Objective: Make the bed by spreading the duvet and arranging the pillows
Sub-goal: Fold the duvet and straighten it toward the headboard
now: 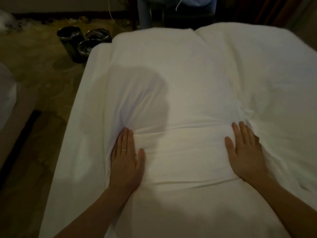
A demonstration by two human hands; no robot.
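The white duvet covers the bed from the centre out to 12 and 3 o'clock. The left hand at 7 o'clock and the right hand at 5 o'clock press flat on it, fingers straight, gripping nothing. Three dark bins stand on the floor at 10 o'clock.

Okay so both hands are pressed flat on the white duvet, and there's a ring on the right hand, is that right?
Not quite. Both hands do press flat on the white duvet, but the ring is on the left hand, not the right hand, which shows no ring. The head view shows this.
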